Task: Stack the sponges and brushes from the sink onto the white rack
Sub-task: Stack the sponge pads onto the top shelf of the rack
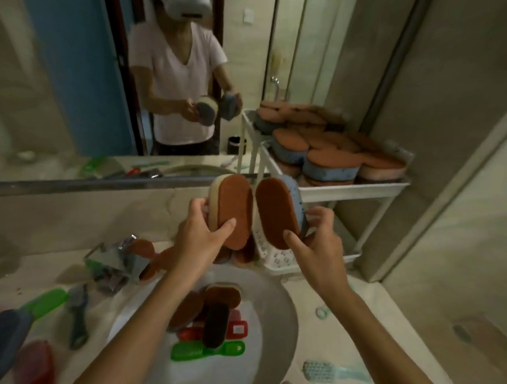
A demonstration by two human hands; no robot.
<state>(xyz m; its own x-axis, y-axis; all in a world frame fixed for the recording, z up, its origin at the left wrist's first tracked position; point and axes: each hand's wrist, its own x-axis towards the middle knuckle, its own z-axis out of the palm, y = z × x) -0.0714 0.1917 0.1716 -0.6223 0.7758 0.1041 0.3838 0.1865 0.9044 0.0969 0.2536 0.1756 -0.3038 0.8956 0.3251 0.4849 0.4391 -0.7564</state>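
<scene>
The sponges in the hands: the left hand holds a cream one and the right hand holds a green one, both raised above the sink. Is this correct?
One detail is wrong: the head view shows the right hand holding a blue sponge, not a green one. The left hand does hold the cream sponge, and both are raised above the sink.

Dim warm indoor light, soft focus throughout, motion blur, wide-angle bending at edges

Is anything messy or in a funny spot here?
Yes. A teal brush lies loose on the counter right of the sink, and a green brush lies left of it, both outside the basin.
</scene>
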